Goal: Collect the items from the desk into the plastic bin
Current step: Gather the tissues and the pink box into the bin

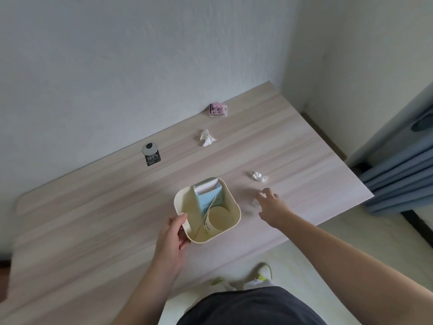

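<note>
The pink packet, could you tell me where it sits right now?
The pink packet lies at the desk's far edge against the wall, beyond a crumpled tissue.

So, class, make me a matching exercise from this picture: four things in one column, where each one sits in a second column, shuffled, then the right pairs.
Things
1. pale paper cup
2. pink patterned packet
3. left hand
4. black label reading 100%

Places
A. by the wall at the desk's far edge
B. on the rim of the cream plastic bin
C. inside the bin beside the light blue carton
D. just below the round grey desk cap

Pairs: 1-C, 2-A, 3-B, 4-D
</note>
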Motion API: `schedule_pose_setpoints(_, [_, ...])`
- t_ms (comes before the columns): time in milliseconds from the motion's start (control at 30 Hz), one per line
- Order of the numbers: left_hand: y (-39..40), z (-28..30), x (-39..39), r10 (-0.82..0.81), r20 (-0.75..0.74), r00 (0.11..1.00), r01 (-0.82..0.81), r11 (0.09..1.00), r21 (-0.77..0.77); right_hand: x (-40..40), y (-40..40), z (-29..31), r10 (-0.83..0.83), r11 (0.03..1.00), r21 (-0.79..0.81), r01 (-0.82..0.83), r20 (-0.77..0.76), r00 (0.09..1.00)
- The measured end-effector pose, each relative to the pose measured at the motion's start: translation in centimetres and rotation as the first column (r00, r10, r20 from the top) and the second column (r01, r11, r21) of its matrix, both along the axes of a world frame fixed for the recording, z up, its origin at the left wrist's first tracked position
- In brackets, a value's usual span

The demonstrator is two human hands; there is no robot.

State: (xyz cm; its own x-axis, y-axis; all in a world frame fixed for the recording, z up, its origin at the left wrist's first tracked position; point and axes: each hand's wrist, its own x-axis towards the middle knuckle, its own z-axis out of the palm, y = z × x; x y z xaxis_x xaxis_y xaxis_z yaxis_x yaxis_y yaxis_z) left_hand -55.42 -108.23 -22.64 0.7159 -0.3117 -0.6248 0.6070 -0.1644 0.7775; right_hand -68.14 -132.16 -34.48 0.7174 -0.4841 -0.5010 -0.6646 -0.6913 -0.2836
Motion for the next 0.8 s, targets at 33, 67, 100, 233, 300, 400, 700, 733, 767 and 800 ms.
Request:
schedule_pose_setpoints(33, [0.2,0.0,0.0,0.010,-0.006,1.000,-0.010,1.000,0.002,0.2,0.0,-0.3,0.007,1.000,-0.020,-0.007,-0.002,1.000])
schedule_pose_setpoints(67, [0.5,-0.1,0.0,0.019,-0.012,1.000,-0.019,1.000,0.005,0.3,0.1,-0.6,0.017,0.999,-0.036,-0.017,-0.001,1.000])
schedule_pose_setpoints(100, [0.7,-0.2,0.1,0.031,-0.021,0.999,-0.031,1.000,0.005,0.5,0.1,-0.8,0.028,0.999,-0.040,-0.028,-0.003,1.000])
schedule_pose_setpoints(233, [1.5,-1.1,1.3,0.062,-0.057,0.996,-0.063,0.998,-0.012,0.2,0.1,-0.9,0.054,0.994,0.094,-0.054,0.005,0.999])
schedule_pose_setpoints(300, [1.5,-1.4,1.9,0.056,-0.049,0.997,-0.057,0.998,-0.023,-0.2,0.3,0.0,0.038,0.986,0.157,-0.047,0.062,0.997])
schedule_pose_setpoints(400, [1.3,-1.6,2.6,0.017,0.000,1.000,-0.017,1.000,-0.014,0.2,1.0,3.0,-0.204,0.965,0.226,0.136,0.313,0.928])
schedule_pose_setpoints(700, [1.2,-2.9,5.4,-0.030,-0.047,0.998,0.027,0.998,-0.052,4.6,7.1,14.8,-0.105,0.995,0.090,0.053,0.861,0.497])
schedule_pose_setpoints(733, [1.2,-2.9,5.7,-0.036,-0.053,0.998,0.033,0.998,-0.062,5.1,7.7,15.4,-0.070,0.997,0.076,0.009,0.858,0.510])
schedule_pose_setpoints(767, [1.2,-3.0,5.9,-0.039,-0.060,0.997,0.035,0.997,-0.075,5.5,8.3,15.8,-0.042,0.994,0.088,-0.057,0.835,0.549])
schedule_pose_setpoints(800, [1.1,-3.0,6.1,-0.039,-0.066,0.997,0.033,0.995,-0.089,5.8,8.7,16.0,0.003,0.985,0.103,-0.140,0.795,0.606])
